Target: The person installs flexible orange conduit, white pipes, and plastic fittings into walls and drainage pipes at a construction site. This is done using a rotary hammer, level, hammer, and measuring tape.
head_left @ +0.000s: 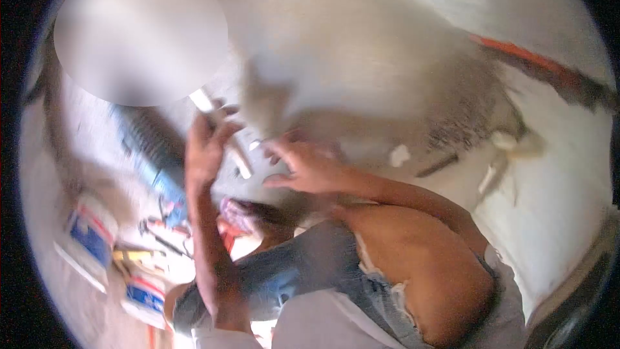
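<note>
The person's left hand [208, 145] is closed around a white stick [240, 161], fingers curled over it. One end of the stick shows beyond the fingers, and the other slants down from them toward the gap between the two hands.

The right hand [298, 163] is just beside it, reaching in from the right with its fingers spread and the thumb well apart from them. A small white bit [255, 144] shows close to the right fingertips; whether they touch it cannot be told.

To the right of the right hand are a white lump [400, 155], then a dark strip [439, 165] and a pale yellowish piece [505, 141]. Well beyond these runs a red and dark bar [529, 58].

Left of the left hand is a blue ridged thing [139, 148], blurred. Nearer the body on that side stand two white and blue tubs [92, 236], with mixed clutter [165, 236] near them. The person's torn jeans [294, 265] are below both hands.
</note>
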### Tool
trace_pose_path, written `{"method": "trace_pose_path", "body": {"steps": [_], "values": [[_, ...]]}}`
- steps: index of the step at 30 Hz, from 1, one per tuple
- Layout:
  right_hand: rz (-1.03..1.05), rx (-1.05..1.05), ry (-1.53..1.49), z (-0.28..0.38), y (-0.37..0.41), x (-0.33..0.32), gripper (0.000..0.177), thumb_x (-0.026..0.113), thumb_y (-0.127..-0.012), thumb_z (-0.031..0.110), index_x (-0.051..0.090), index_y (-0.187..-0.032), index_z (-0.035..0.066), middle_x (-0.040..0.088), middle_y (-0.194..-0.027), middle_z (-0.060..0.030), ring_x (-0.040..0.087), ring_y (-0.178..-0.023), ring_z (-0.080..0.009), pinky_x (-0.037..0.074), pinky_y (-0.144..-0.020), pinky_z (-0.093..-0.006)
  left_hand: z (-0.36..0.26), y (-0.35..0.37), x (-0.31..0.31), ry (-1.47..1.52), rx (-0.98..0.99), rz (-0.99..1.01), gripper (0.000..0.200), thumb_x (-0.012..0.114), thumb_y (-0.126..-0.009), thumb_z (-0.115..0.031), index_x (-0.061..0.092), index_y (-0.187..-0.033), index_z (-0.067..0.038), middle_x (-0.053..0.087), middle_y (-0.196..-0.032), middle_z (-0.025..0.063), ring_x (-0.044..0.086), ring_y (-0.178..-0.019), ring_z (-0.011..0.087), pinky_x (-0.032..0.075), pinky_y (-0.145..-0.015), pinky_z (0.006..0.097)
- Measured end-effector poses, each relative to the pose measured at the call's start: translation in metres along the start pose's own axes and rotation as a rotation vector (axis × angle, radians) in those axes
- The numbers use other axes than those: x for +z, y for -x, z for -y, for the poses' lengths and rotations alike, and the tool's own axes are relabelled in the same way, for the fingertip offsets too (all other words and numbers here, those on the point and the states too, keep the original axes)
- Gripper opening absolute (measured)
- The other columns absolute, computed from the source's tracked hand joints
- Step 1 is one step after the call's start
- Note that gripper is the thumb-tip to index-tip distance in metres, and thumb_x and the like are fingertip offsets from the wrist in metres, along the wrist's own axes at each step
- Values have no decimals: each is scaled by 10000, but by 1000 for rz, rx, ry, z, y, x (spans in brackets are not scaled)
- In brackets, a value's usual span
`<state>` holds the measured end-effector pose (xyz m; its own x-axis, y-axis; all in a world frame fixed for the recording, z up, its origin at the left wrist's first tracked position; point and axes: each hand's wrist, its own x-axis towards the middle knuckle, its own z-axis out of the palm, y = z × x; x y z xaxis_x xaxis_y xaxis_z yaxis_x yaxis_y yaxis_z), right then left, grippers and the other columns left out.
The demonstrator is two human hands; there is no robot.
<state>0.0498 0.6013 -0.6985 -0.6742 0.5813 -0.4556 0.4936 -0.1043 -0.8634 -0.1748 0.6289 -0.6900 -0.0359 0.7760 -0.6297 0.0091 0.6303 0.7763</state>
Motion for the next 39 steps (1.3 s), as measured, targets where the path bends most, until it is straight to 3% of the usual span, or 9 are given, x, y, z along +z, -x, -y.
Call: {"method": "trace_pose_path", "body": {"steps": [4, 6, 8, 16, 19, 26, 32, 36, 39], "values": [[42, 156, -296, -12, -32, 15, 549, 654, -881, 251, 431, -1345, 61, 613, -1165, -109, 586, -1064, -212, 441, -949, -381, 31, 10, -6, -428, 121, -207, 242, 586, -892, -254, 613, -970, -27, 607, -1018, 214, 603, -925, 409, 493, -798, 437], [-36, 250, -312, 29, -56, 3, 530, 629, -893, 180, 407, -1358, 53, 620, -1136, -122, 601, -1017, -203, 450, -935, -370, 6, 25, -6, -560, -145, -449, 288, 575, -912, -285, 535, -934, 0, 626, -835, 269, 606, -788, 470, 473, -712, 529], [-43, -23, -210, 14, -73, 20, 471, 607, -903, 155, 436, -1327, 40, 631, -1073, -94, 609, -972, -189, 460, -904, -356, -13, 62, -17, -674, -258, -588, 300, 576, -917, -297, 507, -941, -7, 616, -745, 281, 606, -739, 481, 461, -682, 544], [292, -65, 168, 37, -93, 54, 388, 573, -900, 186, 487, -1261, 71, 620, -1044, -152, 619, -972, -311, 478, -863, -410, 50, 156, -152, -979, -103, -928, 166, 564, -874, -197, 525, -944, -51, 649, -841, 199, 641, -807, 391, 441, -755, 513], [376, -62, 377, 28, -67, 54, 396, 573, -894, 158, 494, -1266, 45, 607, -1054, -145, 602, -946, -289, 467, -860, -404, 59, 159, -177, -945, -263, -830, 175, 553, -867, -191, 536, -969, -50, 652, -913, 196, 643, -827, 396, 474, -714, 492], [214, -267, 886, -11, -14, 63, 358, 571, -890, 179, 545, -1219, 40, 591, -1053, -175, 579, -928, -340, 443, -819, -458, 138, 133, -206, -821, -201, -777, 330, 577, -844, -268, 540, -1116, -85, 648, -1032, 160, 616, -1003, 375, 393, -742, 707], [23, -75, 1021, 8, -18, 97, 316, 595, -875, 230, 599, -1141, 59, 622, -981, -150, 583, -917, -351, 445, -815, -477, 156, 135, -249, -767, -106, -681, 327, 593, -830, -254, 572, -1090, -55, 625, -1105, 190, 580, -1084, 386, 381, -838, 720], [-9, -331, 1291, 12, -16, 96, 309, 613, -867, 227, 607, -1129, 63, 636, -927, -129, 603, -805, -301, 487, -747, -425, 199, 129, -265, -626, -120, -631, 308, 577, -836, -233, 587, -1085, -53, 602, -1172, 172, 556, -1136, 355, 374, -890, 715], [-154, -123, 729, 28, -19, 70, 344, 617, -888, 192, 560, -1192, 42, 627, -894, -89, 596, -738, -206, 496, -691, -335, 204, 141, -260, -521, -173, -666, 404, 546, -876, -328, 522, -1225, -125, 523, -1270, 161, 481, -1230, 343, 290, -998, 686]]}}
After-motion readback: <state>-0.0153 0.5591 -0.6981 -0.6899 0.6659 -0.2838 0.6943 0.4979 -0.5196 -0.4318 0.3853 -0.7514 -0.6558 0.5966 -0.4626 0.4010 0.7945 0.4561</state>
